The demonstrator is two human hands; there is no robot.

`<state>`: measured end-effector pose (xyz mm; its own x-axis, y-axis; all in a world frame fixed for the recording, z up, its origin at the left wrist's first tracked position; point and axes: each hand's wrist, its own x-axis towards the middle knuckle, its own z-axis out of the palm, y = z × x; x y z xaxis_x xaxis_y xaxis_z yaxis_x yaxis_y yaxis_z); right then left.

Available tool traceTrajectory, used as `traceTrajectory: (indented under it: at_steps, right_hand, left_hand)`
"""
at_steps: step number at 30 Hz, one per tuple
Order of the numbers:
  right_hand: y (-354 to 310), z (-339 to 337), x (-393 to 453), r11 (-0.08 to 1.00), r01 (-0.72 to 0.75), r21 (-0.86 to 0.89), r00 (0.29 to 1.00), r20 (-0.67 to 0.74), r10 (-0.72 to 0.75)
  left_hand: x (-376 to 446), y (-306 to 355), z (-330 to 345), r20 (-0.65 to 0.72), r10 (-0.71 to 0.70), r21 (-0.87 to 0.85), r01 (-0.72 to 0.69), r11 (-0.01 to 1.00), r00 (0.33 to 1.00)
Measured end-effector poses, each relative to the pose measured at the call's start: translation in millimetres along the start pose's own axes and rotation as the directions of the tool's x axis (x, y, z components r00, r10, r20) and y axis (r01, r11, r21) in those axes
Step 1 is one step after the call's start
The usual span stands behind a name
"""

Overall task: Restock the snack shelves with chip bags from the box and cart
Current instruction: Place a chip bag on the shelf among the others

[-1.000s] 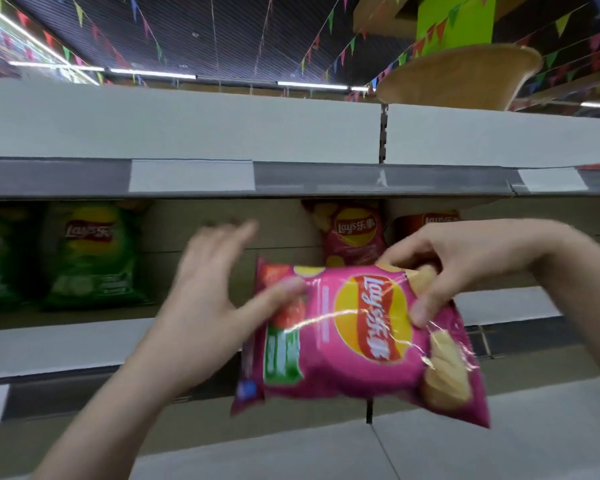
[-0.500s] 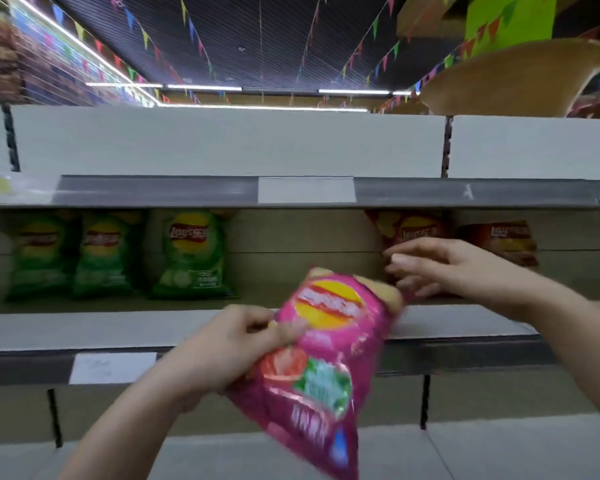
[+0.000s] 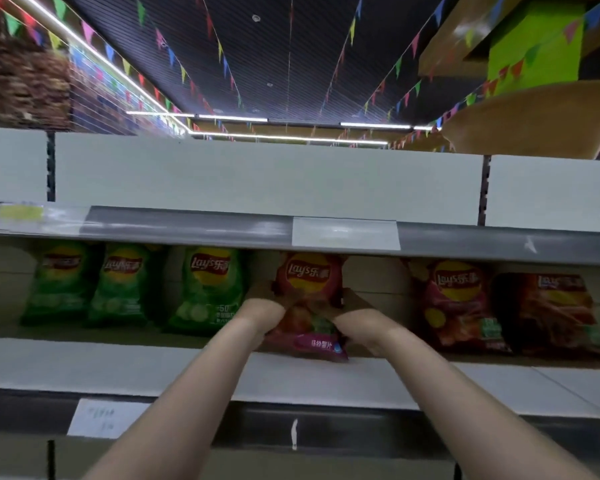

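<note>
Grey metal shelf point(image 3: 187, 368): I'm seeing it carrying a row of Lay's bags under the upper shelf point(image 3: 187, 228).
Green bags point(image 3: 207, 289): three are standing upright at the left.
Red bags point(image 3: 459, 303): two are leaning at the right.
Pink chip bag point(image 3: 307, 282): standing upright between both groups, its base sitting on the shelf.
Left hand point(image 3: 262, 315): I'm gripping the bag's left side.
Right hand point(image 3: 359, 323): I'm gripping its right side.

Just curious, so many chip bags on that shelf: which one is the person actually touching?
The pink bag in the middle, between the green bags and the red ones. Both the left hand and right hand are on it.
</note>
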<state>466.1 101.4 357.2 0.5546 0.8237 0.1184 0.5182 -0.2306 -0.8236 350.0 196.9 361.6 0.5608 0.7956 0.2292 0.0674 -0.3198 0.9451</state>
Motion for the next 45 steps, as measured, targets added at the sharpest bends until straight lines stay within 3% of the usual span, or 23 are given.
traceTrajectory:
  at_steps: [5,8,11,14,22,26,29,31,33,36,38,41,45]
  right_hand:
    - [-6.0,8.7,42.2,0.980,0.173,-0.100,0.982,0.099,-0.163]
    - [-4.2,8.3,63.4,0.967,0.189,-0.172,0.975,0.153,-0.163]
    - [10.2,12.6,81.4,0.972,0.182,-0.146,0.973,0.168,-0.157]
    - [21.3,18.7,96.4,0.973,0.144,-0.183,0.984,0.135,-0.120]
    - [26.4,25.9,103.9,0.962,0.145,-0.232,0.989,0.001,-0.149]
    - [18.8,19.9,86.4,0.931,0.166,-0.326,0.978,-0.065,-0.198]
    - [6.4,8.2,59.9,0.924,0.141,-0.357,0.946,-0.225,-0.231]
    - [1.8,-2.5,30.5,0.939,0.179,-0.295,0.884,-0.370,-0.285]
    - [3.0,-5.8,-10.2,0.949,0.206,-0.240,0.855,-0.427,-0.294]
    - [14.5,-4.6,-79.7,0.956,0.253,-0.146,0.834,-0.469,-0.292]
    - [20.6,-8.6,-124.8,0.959,0.275,-0.067,0.830,-0.486,-0.272]
    - [33.1,-21.0,-189.0,0.970,0.226,-0.093,0.811,-0.534,-0.241]
    - [59.0,-46.7,-276.8,0.982,0.111,-0.152,0.689,-0.700,-0.187]
  left_hand:
    - [38.9,-7.3,-3.7,0.054,-0.036,0.226,0.023,0.974,0.998]
    - [53.4,-13.2,-10.1,0.145,-0.105,0.221,0.071,0.973,0.984]
    - [63.8,-20.5,-11.2,0.150,-0.140,0.309,0.088,0.947,0.979]
    - [76.7,-35.0,-9.8,0.093,-0.093,0.416,0.046,0.908,0.991]
    - [94.7,-50.4,-7.5,-0.075,0.204,0.534,-0.133,0.835,0.976]
    - [87.7,-43.1,-0.9,-0.118,0.180,0.591,-0.077,0.803,0.977]
    - [52.1,-22.6,-1.9,-0.137,0.155,0.675,-0.022,0.738,0.978]
    - [14.2,-14.6,-0.5,-0.082,0.184,0.613,-0.096,0.784,0.979]
    - [-30.5,-11.3,1.8,-0.038,0.265,0.316,-0.240,0.918,0.963]
    - [-82.3,-4.5,12.8,0.052,0.434,-0.103,-0.427,0.898,0.900]
    - [-105.0,0.1,26.1,0.174,0.465,-0.240,-0.420,0.875,0.868]
    - [-138.2,4.1,58.6,0.348,0.485,-0.358,-0.364,0.860,0.802]
    - [-202.6,20.4,112.1,0.581,0.495,-0.517,-0.177,0.838,0.646]
